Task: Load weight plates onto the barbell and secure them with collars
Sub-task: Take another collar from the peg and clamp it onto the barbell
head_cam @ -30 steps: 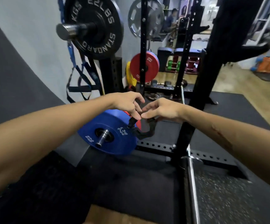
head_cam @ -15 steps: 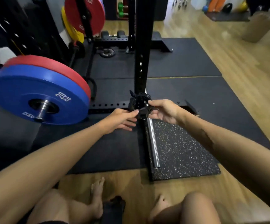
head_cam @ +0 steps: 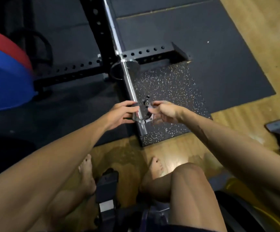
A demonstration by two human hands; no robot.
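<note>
A chrome barbell sleeve (head_cam: 130, 86) runs from the rack toward me, its end near the mat's front edge. A black clamp collar (head_cam: 144, 111) sits around the sleeve close to that end. My left hand (head_cam: 119, 114) pinches the collar's left side with curled fingers. My right hand (head_cam: 162, 111) pinches its right side. No plate is on this sleeve. A blue plate (head_cam: 3, 81) with a red plate (head_cam: 7, 46) behind it hangs at the left edge.
The black rack base (head_cam: 142, 54) and upright (head_cam: 100, 27) cross behind the sleeve. A speckled mat (head_cam: 169, 91) lies under it on dark mats and wood floor. My bare feet and knee are below. A phone (head_cam: 276, 126) lies at the right.
The view tilted steeply down. Both hands carried the collar from in front of the rack upright to the sleeve's end, where it now sits around the sleeve.
</note>
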